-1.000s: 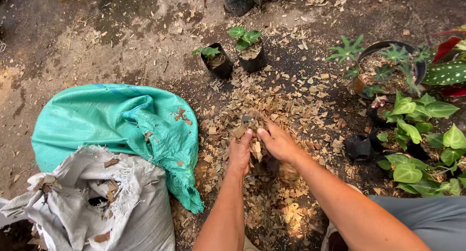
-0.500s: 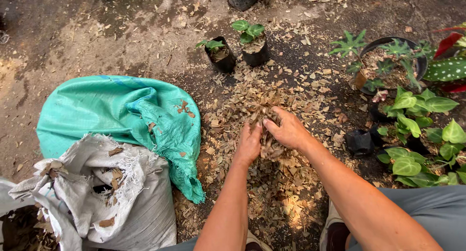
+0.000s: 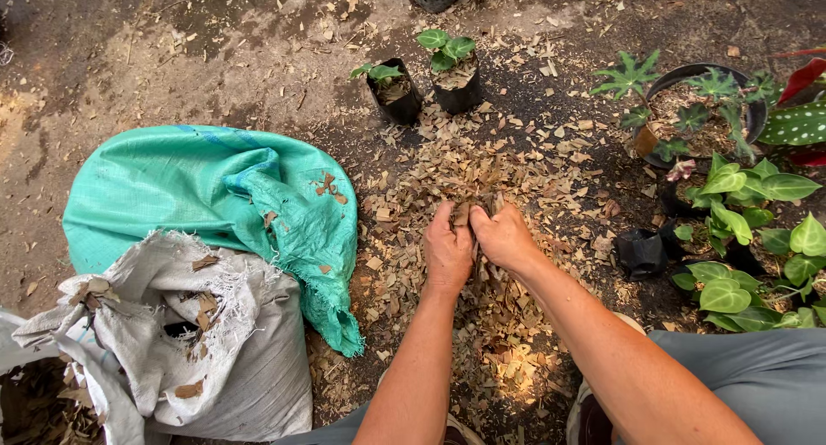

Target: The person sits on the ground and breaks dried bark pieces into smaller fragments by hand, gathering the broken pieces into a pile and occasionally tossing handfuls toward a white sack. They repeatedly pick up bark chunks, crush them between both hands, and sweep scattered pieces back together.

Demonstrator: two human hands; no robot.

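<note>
My left hand [image 3: 447, 251] and my right hand [image 3: 503, 236] are pressed together over a heap of dry wood chips and leaf bits [image 3: 469, 178] on the dirt ground. Both hands are closed on a clump of these chips [image 3: 478, 211], which sticks out between the fingers. Loose bits hang and fall below the hands. My knees in grey trousers [image 3: 757, 380] show at the bottom right.
A green woven sack [image 3: 206, 200] lies left of the heap, with a grey-white sack [image 3: 206, 350] holding chips in front of it. Two small black bags with seedlings [image 3: 430, 83] stand beyond the heap. Potted leafy plants [image 3: 731, 178] crowd the right side.
My hands have come closer together and lifted a clump of chips off the heap; the view has shifted slightly.
</note>
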